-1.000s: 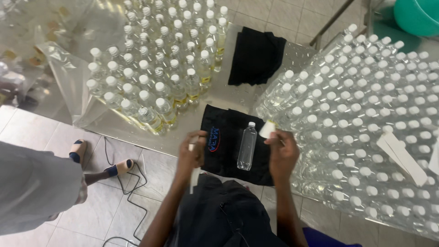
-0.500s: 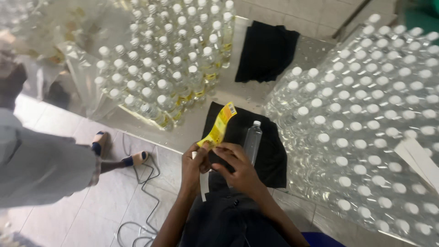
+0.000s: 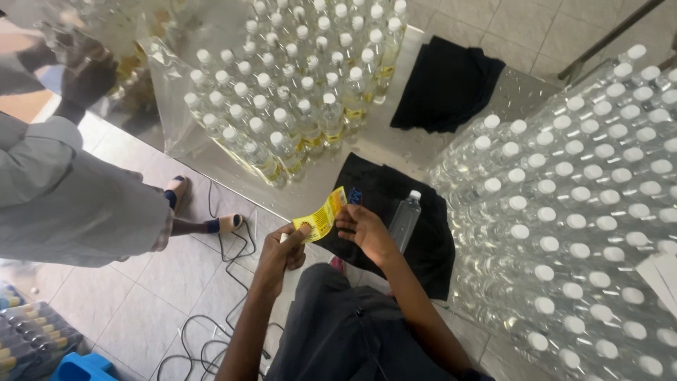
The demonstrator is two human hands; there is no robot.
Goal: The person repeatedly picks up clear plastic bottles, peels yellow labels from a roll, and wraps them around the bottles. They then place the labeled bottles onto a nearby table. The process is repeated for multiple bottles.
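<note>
Both my hands hold a yellow label sticker (image 3: 322,217) stretched between them, above the table's front edge. My left hand (image 3: 283,251) pinches its lower left end and my right hand (image 3: 364,227) pinches its upper right end. Just right of my right hand a clear plastic bottle (image 3: 405,220) with a white cap lies on a black cloth (image 3: 425,240). Neither hand touches the bottle.
A large block of white-capped clear bottles (image 3: 585,204) fills the right of the steel table (image 3: 310,189). Another group of bottles with yellow labels (image 3: 296,92) stands at the back. A second black cloth (image 3: 446,85) lies behind. A person in grey (image 3: 77,190) stands left; cables (image 3: 211,339) lie on the floor.
The label has swung from upright to nearly level between my hands. My right hand moved from its lower end to its upper right end. The view shifted left and down.
</note>
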